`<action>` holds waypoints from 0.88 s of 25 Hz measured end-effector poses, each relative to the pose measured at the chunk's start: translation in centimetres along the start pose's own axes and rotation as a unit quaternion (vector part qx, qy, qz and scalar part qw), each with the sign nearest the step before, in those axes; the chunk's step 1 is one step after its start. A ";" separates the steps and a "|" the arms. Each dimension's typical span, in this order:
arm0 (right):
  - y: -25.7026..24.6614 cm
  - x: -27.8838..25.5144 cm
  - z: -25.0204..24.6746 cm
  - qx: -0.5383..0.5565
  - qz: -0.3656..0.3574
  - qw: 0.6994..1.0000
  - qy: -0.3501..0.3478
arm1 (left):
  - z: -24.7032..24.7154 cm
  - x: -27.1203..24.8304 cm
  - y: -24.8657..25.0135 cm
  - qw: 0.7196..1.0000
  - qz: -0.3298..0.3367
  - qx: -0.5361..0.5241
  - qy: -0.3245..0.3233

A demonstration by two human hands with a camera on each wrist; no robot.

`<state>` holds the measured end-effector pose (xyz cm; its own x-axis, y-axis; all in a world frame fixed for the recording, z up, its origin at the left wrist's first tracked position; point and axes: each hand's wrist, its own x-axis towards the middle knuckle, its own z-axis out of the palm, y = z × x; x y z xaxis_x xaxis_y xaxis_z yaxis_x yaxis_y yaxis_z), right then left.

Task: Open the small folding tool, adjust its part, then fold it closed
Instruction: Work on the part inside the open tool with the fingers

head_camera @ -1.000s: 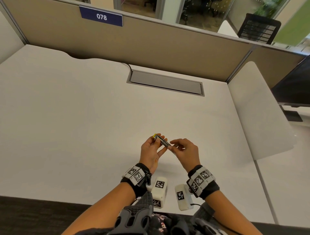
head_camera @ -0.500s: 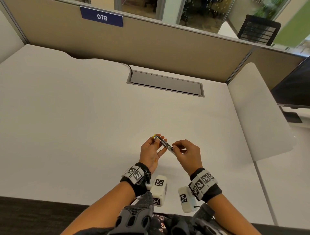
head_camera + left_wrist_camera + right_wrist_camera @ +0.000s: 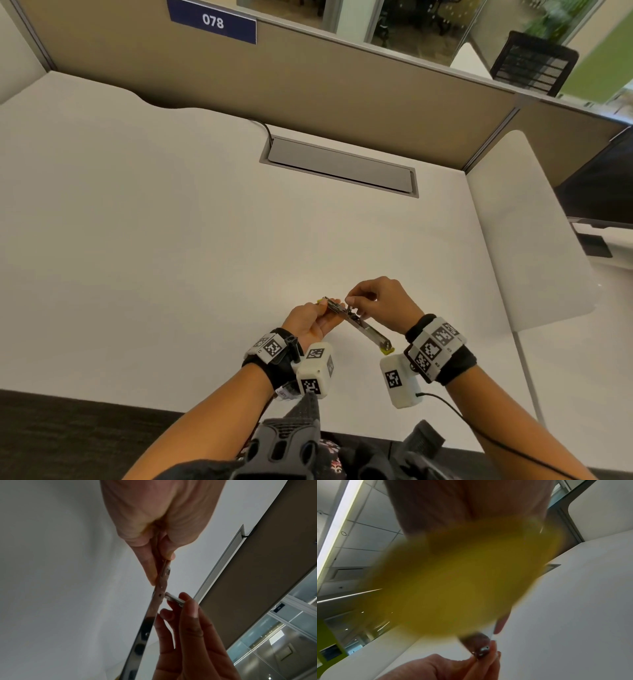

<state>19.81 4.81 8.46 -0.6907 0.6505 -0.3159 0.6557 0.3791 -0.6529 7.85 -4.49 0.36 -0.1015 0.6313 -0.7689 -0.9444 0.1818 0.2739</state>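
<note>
The small folding tool [image 3: 364, 329] is a thin metal strip with yellow ends, unfolded into one long line above the white desk [image 3: 137, 240]. My left hand [image 3: 308, 323] grips its far half between thumb and fingers. Its free half points down-right, with the yellow tip [image 3: 388, 350] close to my right wrist camera. My right hand [image 3: 380, 305] pinches a small metal part at the middle joint. In the left wrist view the strip [image 3: 150, 615] runs down the frame and the small part [image 3: 173, 598] sticks out sideways. A yellow blur [image 3: 462, 581] fills the right wrist view.
A grey cable hatch [image 3: 342, 166] is set into the desk ahead, under a tan partition [image 3: 308, 85]. A white side panel [image 3: 527, 233] bounds the desk on the right, with a dark monitor [image 3: 603, 181] beyond. The desk's front edge is just below my wrists.
The tool was short and folded between both hands. It has swung open into a long strip, its free half toward my right wrist, and my right hand has shifted up to the middle joint.
</note>
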 end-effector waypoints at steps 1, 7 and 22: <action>0.0 0.0 0.1 -0.003 0.001 1.000 -0.020 | -0.3 0.2 0.0 1.000 -0.013 0.011 -0.005; 0.8 -0.3 1.0 -0.048 -0.011 0.996 -0.077 | -1.7 0.4 -0.3 0.997 -0.023 0.058 -0.052; 1.5 -0.5 4.4 0.024 -0.108 0.990 0.084 | -1.1 -0.8 2.4 0.977 0.049 0.189 -0.086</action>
<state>19.82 2.21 4.62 -0.7501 0.6595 -0.0482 0.4796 0.4924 -0.7263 5.35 -5.39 0.96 -0.1013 0.7714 -0.6282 -0.7460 0.3589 0.5610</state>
